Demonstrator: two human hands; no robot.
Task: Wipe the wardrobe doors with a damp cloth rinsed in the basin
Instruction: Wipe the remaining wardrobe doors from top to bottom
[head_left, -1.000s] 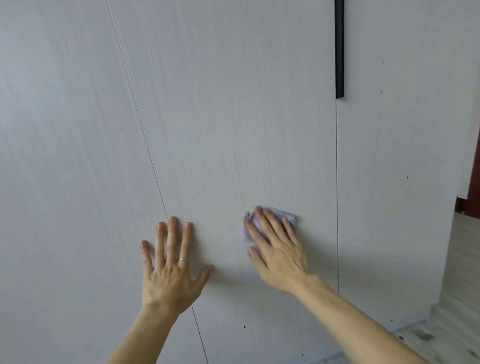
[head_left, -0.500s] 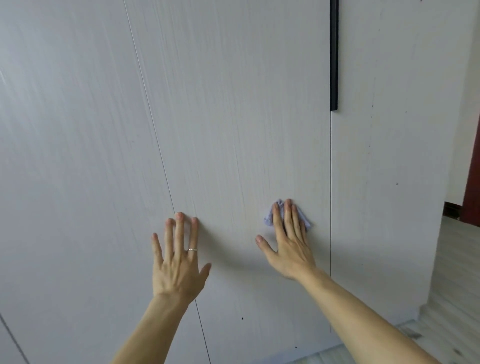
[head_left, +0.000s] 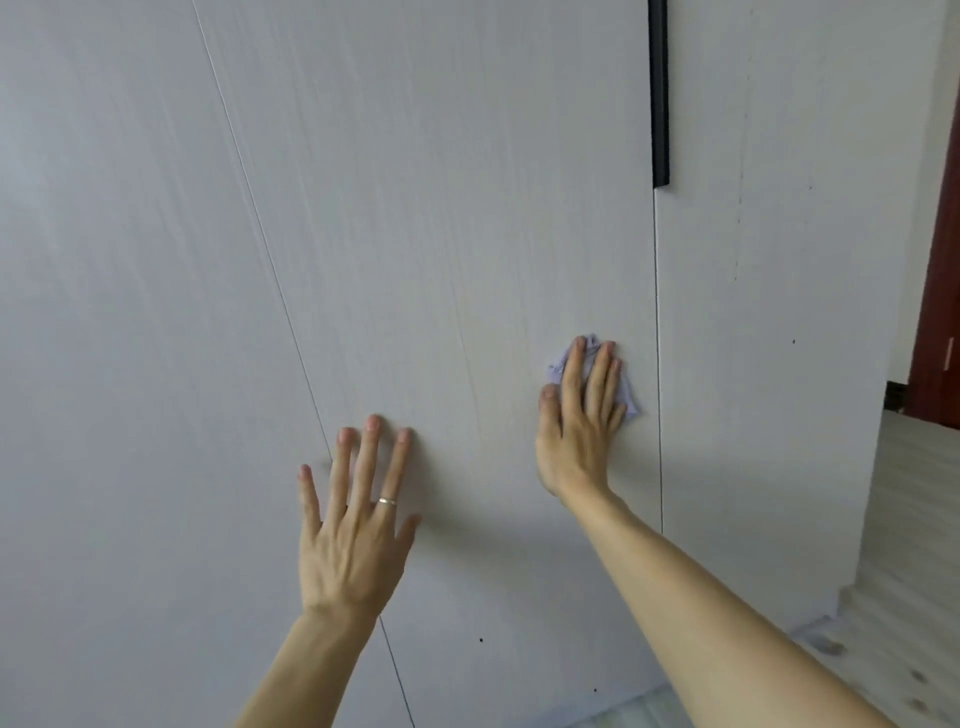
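Pale grey wood-grain wardrobe doors fill the view; the middle door (head_left: 467, 234) is the one under both hands. My right hand (head_left: 582, 421) presses a small crumpled lilac cloth (head_left: 626, 395) flat against this door, close to its right seam, with straight fingers pointing up. The cloth shows only at the fingertips and to the hand's right. My left hand (head_left: 353, 525), wearing a ring, rests flat with spread fingers on the same door beside the left seam. No basin is in view.
A black vertical handle (head_left: 658, 93) runs along the seam at upper right. The right door (head_left: 779, 312) ends at the wardrobe's corner. Light wood floor (head_left: 914, 545) lies to the right, with a dark red door frame (head_left: 940, 291) behind.
My right hand has slid the cloth rightward and upward along the middle door, toward the right seam. My left hand has stayed flat in about the same spot.
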